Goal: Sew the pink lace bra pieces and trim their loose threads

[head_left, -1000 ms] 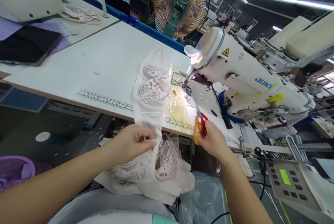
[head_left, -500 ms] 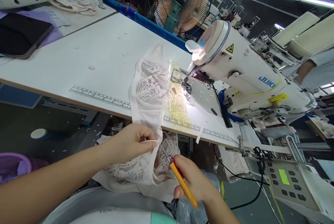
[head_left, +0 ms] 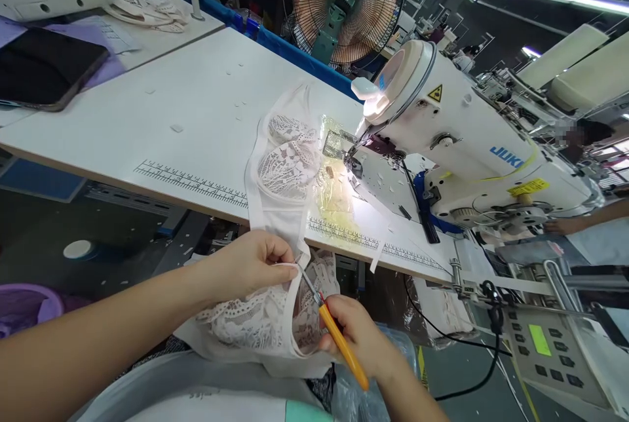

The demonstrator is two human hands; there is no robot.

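Note:
A white lace bra (head_left: 287, 170) lies partly on the table, and its lower part hangs over the front edge into my lap. My left hand (head_left: 253, 265) pinches the bra's white edge band between thumb and forefinger, just below the table edge. In my right hand (head_left: 354, 330) is a seam ripper (head_left: 344, 346) with an orange-yellow handle, a bit of red at its collar and a thin metal shaft. Its tip meets the band right beside my left fingertips. Exactly what the tip touches is too small to tell.
A white sewing machine (head_left: 472, 127) stands right of the bra, its lamp lit. A control panel (head_left: 550, 350) hangs at lower right. At left lies a black phone (head_left: 49, 68). A fan (head_left: 344, 2) stands behind the table. A person's arm (head_left: 584, 219) shows at far right.
The view has shifted slightly. Both hands keep their hold, with the seam ripper still at the band. At far right, the other person has moved lower, with an arm reaching behind the machine.

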